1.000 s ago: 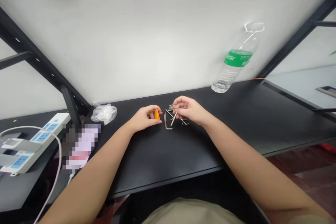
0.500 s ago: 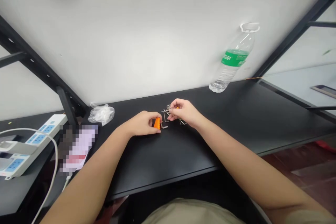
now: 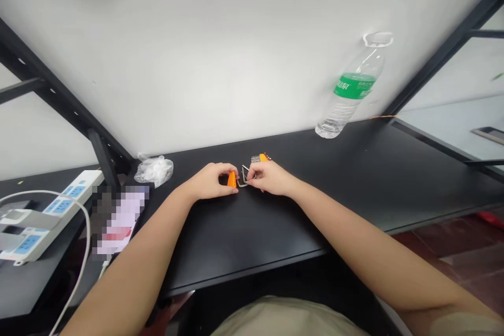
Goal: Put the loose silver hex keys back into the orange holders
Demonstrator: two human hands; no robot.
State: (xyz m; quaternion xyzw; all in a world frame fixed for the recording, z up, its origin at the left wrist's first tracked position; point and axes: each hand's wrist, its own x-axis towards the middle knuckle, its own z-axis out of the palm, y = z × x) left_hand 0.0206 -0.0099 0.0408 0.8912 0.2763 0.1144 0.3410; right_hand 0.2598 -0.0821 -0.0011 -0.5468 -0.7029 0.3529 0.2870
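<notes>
My left hand (image 3: 214, 181) grips an orange hex key holder (image 3: 232, 179) between thumb and fingers, standing on the black table. Beside it, my right hand (image 3: 271, 177) is pinched at the fingertips on an L-shaped hex key (image 3: 245, 172), partly covered by the fingers. Another bent hex key (image 3: 241, 185) lies close to the left fingertips. Just beyond my right hand rests a second orange holder (image 3: 263, 157) with several thin metal shafts (image 3: 255, 159) pointing left. Whatever lies beneath the right palm is hidden.
A large clear bottle (image 3: 340, 110) with a green label stands at the back right against the wall. On the left are a crumpled plastic bag (image 3: 154, 170), a partly pixelated phone (image 3: 125, 215), a white power strip (image 3: 59, 215) and a white cable (image 3: 87, 241). Black frame posts (image 3: 104, 160) flank the table.
My right hand has moved down and slightly nearer, uncovering the second orange holder behind it. My left hand has shifted slightly left and up in view, still on its orange holder.
</notes>
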